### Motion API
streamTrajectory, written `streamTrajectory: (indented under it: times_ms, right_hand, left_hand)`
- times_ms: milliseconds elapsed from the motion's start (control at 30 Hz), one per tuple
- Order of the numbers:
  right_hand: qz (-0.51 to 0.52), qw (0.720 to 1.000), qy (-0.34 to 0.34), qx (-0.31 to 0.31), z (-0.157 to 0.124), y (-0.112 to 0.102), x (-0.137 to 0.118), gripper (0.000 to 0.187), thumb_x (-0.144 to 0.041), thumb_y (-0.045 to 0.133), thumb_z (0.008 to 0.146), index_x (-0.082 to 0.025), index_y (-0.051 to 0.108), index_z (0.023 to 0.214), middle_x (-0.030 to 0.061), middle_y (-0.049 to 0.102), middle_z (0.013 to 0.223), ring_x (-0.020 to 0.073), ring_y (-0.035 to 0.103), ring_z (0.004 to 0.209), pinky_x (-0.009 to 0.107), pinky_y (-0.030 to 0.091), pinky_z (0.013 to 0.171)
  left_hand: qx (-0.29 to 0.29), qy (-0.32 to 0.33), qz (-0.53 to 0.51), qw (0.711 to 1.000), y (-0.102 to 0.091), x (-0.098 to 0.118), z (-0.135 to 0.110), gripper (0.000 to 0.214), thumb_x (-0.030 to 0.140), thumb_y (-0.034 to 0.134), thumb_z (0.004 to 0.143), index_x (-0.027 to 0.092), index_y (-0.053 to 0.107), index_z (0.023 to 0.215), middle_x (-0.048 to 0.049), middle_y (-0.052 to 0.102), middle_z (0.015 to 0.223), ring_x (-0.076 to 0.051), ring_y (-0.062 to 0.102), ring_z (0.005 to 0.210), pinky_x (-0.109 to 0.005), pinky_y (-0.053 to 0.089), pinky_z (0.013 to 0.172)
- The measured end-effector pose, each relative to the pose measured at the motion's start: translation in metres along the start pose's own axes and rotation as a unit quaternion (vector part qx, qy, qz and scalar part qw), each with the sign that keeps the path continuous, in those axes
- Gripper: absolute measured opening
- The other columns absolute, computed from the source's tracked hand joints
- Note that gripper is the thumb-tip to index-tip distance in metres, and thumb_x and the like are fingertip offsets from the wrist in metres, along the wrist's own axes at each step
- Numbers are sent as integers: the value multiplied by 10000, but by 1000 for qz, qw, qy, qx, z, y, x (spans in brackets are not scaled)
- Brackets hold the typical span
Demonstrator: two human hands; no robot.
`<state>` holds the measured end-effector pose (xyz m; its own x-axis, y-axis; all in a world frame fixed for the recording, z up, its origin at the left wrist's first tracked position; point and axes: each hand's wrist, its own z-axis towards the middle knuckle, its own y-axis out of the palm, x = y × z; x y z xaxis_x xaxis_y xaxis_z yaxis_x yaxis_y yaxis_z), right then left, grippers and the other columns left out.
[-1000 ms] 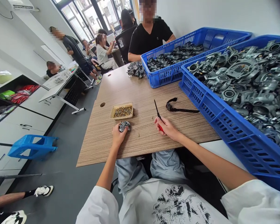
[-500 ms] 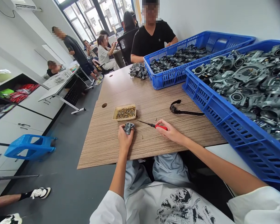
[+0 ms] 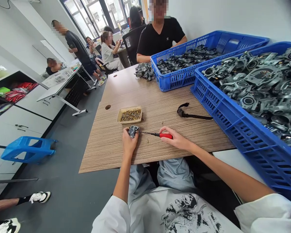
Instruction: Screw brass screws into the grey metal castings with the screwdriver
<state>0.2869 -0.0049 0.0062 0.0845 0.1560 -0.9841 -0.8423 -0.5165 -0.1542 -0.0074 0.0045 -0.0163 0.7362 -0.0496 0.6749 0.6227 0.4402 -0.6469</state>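
My left hand (image 3: 129, 142) is closed around a grey metal carburetor part (image 3: 133, 131), held just above the table near its front edge. In my right hand (image 3: 176, 139) is a screwdriver (image 3: 166, 136) with a red handle and a thin dark shaft. Its tip points left and meets the right side of the metal part; whether it sits in a screw is too small to tell. Just beyond my left hand stands a cream tray (image 3: 118, 119) full of small brass pieces (image 3: 131, 115). Two loose brass pieces lie on the table, one of them (image 3: 147, 140) below the shaft.
A black wristwatch (image 3: 181, 112) lies right of centre on the wooden table (image 3: 102, 139). Blue crates of metal parts (image 3: 215, 100) line the right side. A small heap of parts (image 3: 144, 71) is at the far edge, near a seated person in black (image 3: 160, 38).
The screwdriver has moved left and slightly down, so its tip now reaches the metal part. My left hand has turned the part slightly. The view has shifted a little.
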Motion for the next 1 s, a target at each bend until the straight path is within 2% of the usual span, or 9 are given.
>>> streamTrajectory:
  times_ms: [667, 1000]
  right_hand:
    - [-5, 1000, -2, -8, 0, 2, -1, 303, -458, 633, 978, -219, 551, 1147, -51, 516, 737, 138, 437, 649, 269, 363, 638]
    - [-30, 999, 23, 26, -1, 5, -3, 317, -476, 632, 959, -215, 550, 1120, -61, 492, 691, 139, 436, 618, 271, 354, 613]
  left_hand:
    - [-7, 0, -1, 1000, -1, 1, -1, 408, 328, 728, 842, 224, 497, 1162, -98, 662, 1094, -271, 641, 1040, -432, 513, 953]
    - [-14, 33, 5, 999, -2, 5, -4, 457, 369, 716, 856, 221, 467, 1209, -114, 647, 1139, -285, 650, 1079, -445, 517, 971]
